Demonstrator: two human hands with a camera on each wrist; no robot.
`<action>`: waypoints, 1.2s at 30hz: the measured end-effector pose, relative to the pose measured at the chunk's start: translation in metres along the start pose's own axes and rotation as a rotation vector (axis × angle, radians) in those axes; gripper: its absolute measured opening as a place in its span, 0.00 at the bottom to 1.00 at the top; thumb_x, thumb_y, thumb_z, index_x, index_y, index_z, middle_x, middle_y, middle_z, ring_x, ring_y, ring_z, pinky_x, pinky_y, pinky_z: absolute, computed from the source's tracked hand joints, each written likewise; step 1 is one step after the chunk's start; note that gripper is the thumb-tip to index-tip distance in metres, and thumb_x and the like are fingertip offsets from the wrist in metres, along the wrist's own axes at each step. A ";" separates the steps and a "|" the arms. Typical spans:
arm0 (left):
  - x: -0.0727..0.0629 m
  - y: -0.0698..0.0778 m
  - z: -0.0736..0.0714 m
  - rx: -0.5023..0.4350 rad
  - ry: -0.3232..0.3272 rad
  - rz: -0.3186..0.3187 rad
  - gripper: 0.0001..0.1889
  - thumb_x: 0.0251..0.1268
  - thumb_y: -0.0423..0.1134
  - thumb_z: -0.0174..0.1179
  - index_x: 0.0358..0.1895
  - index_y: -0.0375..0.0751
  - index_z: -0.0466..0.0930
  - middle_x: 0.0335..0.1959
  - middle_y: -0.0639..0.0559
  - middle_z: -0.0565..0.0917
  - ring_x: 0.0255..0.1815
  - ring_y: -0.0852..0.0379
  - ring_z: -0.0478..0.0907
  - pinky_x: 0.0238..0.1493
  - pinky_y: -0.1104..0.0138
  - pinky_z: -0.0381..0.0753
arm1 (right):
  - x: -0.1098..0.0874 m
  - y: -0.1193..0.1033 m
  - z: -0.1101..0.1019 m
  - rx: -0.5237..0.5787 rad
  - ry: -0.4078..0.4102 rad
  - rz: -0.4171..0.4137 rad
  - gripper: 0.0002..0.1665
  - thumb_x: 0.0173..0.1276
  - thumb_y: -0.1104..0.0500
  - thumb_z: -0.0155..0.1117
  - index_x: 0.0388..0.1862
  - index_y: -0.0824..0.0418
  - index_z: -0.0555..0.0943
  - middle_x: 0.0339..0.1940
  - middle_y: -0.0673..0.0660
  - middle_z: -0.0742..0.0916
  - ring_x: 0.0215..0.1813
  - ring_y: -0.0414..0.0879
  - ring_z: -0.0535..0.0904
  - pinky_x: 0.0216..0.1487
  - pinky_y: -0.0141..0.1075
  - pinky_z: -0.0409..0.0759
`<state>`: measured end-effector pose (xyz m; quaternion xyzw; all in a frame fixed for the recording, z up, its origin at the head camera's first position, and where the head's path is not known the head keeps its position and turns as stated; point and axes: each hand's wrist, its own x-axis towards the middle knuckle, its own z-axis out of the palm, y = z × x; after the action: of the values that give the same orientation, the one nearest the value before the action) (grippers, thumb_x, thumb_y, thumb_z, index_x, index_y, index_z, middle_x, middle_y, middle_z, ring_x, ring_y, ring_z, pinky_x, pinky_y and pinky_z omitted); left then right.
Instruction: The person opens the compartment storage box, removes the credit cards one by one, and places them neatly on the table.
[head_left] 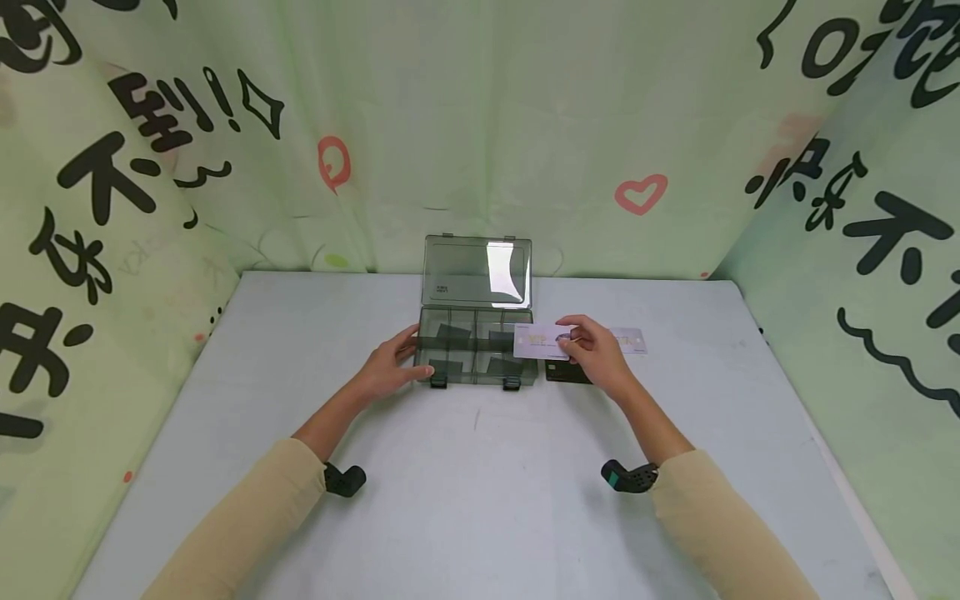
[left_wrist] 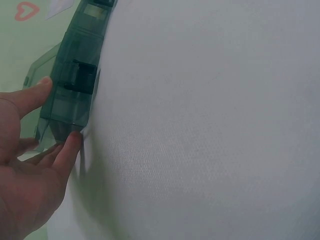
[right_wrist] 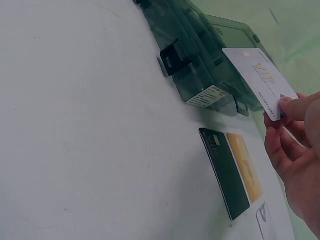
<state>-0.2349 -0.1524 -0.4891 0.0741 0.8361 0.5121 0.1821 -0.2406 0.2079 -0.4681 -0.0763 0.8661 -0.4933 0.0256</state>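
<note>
A translucent grey-green compartment box (head_left: 476, 382) stands on the table with its lid (head_left: 457, 271) raised at the back. My left hand (head_left: 386, 367) holds the box by its left end. The thumb is at the front edge, and in the left wrist view the fingers (left_wrist: 67, 152) reach round the end wall. Between thumb and fingers my right hand (head_left: 597, 354) pinches a pale lilac VIP card (right_wrist: 257, 80). That card overlaps the box's right compartments in the head view. Below this hand lie a black card (right_wrist: 225, 175) and a gold card (right_wrist: 245, 167), side by side.
Another pale card (head_left: 632, 340) lies to the right, partly hidden by my right hand in the head view. Dark latches (head_left: 512, 383) jut from the box's front. A pale green curtain (head_left: 480, 125) with black lettering surrounds the white table (head_left: 480, 500) at the back and sides.
</note>
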 end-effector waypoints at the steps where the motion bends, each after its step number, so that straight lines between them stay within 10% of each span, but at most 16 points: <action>1: 0.000 -0.001 0.000 -0.002 0.000 -0.001 0.45 0.65 0.43 0.64 0.79 0.49 0.44 0.76 0.39 0.58 0.78 0.43 0.54 0.73 0.48 0.62 | -0.001 0.001 -0.001 -0.002 0.002 0.001 0.19 0.71 0.63 0.58 0.60 0.60 0.75 0.40 0.63 0.80 0.37 0.49 0.79 0.39 0.36 0.83; 16: 0.002 -0.002 0.000 0.000 0.006 0.003 0.45 0.65 0.43 0.64 0.78 0.49 0.45 0.76 0.39 0.58 0.78 0.43 0.54 0.73 0.48 0.62 | -0.015 -0.014 -0.020 0.033 0.028 0.001 0.19 0.69 0.69 0.58 0.59 0.70 0.74 0.39 0.68 0.79 0.32 0.46 0.77 0.34 0.31 0.81; 36: 0.003 -0.003 0.000 -0.033 -0.009 -0.013 0.46 0.63 0.43 0.65 0.79 0.52 0.44 0.77 0.41 0.56 0.78 0.45 0.53 0.72 0.50 0.64 | -0.019 0.026 -0.037 -0.030 0.068 0.049 0.19 0.72 0.65 0.56 0.60 0.64 0.74 0.43 0.64 0.79 0.36 0.37 0.77 0.39 0.35 0.83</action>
<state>-0.2378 -0.1532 -0.4923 0.0677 0.8273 0.5241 0.1903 -0.2290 0.2552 -0.4725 -0.0386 0.8755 -0.4817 0.0073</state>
